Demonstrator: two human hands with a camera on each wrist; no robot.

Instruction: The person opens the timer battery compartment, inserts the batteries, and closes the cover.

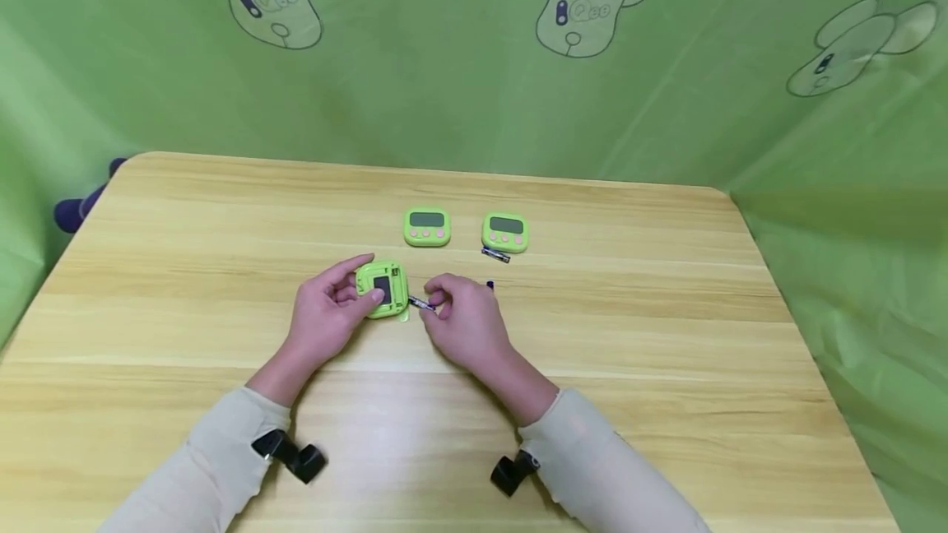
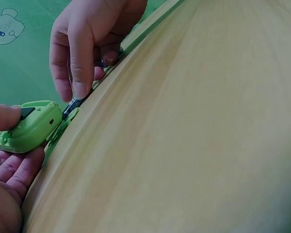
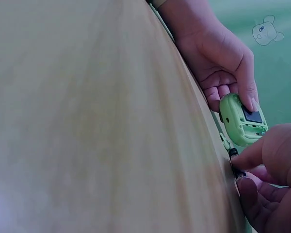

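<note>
My left hand grips a green digital timer, its back turned up and the battery compartment uncovered, with the thumb across the dark square on it. My right hand pinches a small dark battery between thumb and fingers, just right of the timer and low over the table. In the right wrist view the fingers partly hide this battery. A small green cover lies on the table under the timer's edge, close to the battery.
Two more green timers, one on the left and one on the right, lie screen up farther back. Another battery lies against the right one. A dark end of something shows behind my right hand. Green curtains border the wooden table.
</note>
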